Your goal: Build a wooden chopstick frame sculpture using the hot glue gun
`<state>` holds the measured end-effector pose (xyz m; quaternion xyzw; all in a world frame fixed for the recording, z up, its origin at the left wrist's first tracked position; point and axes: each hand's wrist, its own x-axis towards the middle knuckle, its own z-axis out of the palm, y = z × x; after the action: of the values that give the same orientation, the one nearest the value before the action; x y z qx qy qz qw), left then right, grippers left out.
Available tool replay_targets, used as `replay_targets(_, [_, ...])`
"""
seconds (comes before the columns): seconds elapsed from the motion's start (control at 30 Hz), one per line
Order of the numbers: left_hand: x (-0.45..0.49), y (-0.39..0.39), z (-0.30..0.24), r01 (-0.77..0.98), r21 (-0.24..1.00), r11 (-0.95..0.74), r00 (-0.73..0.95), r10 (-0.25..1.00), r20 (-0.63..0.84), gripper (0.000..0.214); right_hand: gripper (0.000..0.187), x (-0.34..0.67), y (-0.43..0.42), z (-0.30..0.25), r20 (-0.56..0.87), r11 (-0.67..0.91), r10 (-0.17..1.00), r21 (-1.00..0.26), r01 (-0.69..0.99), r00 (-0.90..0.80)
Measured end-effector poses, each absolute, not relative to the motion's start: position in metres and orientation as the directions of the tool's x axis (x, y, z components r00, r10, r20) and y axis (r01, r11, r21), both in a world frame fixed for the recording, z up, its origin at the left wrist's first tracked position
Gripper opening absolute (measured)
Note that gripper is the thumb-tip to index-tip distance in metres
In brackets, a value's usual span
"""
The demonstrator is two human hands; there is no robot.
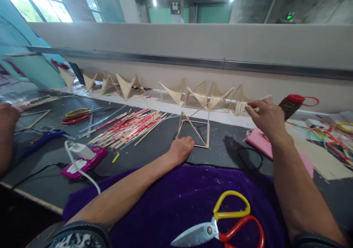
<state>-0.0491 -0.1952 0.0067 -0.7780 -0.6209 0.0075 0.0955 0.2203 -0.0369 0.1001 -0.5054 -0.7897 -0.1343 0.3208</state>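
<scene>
A small open frame of thin wooden sticks (207, 134) stands on the dark table in front of me. My left hand (181, 149) is closed at its near left corner, fingers curled down on the sticks. My right hand (266, 117) is raised to the right, apart from the frame, thumb and fingers drawn together in a pinch. Whatever those fingertips hold, if anything, is too small to make out. Below the right hand lies a pink pad (259, 141). Scissors with one yellow and one red handle (209, 230) rest on purple cloth (154, 204) nearest me.
Several finished stick models (128, 86) line the table's back. Red-and-white wrapped sticks (132, 128) lie left of the frame, near a magenta power strip (84, 163), a blue-handled tool (45, 141) and more scissors (75, 116). A red-capped bottle (292, 104) stands right; another person's hand (7, 130) shows far left.
</scene>
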Motion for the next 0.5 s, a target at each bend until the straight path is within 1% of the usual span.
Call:
replay_targets(0.17, [-0.044, -0.197, 0.004, 0.967, -0.162, -0.198, 0.218, 0.969, 0.115, 0.023, 0.033, 0.206, -0.04, 0.091, 0.552, 0.495, 0.744, -0.076, 0.865, -0.377])
replay_targets(0.27, [-0.036, -0.199, 0.003, 0.965, -0.148, -0.217, 0.235, 0.966, 0.112, 0.023, 0.03, 0.196, -0.043, 0.086, 0.408, 0.53, 0.788, -0.069, 0.845, -0.461])
replay_targets(0.37, [-0.033, -0.204, 0.018, 0.966, -0.11, -0.235, 0.247, 0.962, 0.113, 0.023, 0.03, 0.186, -0.044, 0.078, 0.26, 0.522, 0.832, -0.069, 0.85, -0.49])
replay_targets(0.4, [-0.037, -0.206, 0.029, 0.966, -0.081, -0.246, 0.254, 0.961, 0.109, 0.022, 0.03, 0.183, -0.044, 0.074, 0.22, 0.518, 0.842, -0.075, 0.852, -0.492])
replay_targets(0.43, [-0.044, -0.208, 0.041, 0.973, 0.016, -0.228, 0.224, 0.966, 0.131, 0.021, 0.03, 0.18, -0.043, 0.07, 0.181, 0.519, 0.848, -0.084, 0.851, -0.499])
replay_targets(0.47, [-0.054, -0.21, 0.055, 0.97, 0.138, -0.201, 0.18, 0.972, 0.149, 0.02, 0.03, 0.176, -0.043, 0.065, 0.146, 0.523, 0.849, -0.097, 0.847, -0.508])
replay_targets(0.5, [-0.067, -0.211, 0.068, 0.947, 0.268, -0.176, 0.146, 0.981, 0.127, 0.019, 0.03, 0.173, -0.042, 0.059, 0.115, 0.529, 0.848, -0.113, 0.841, -0.518])
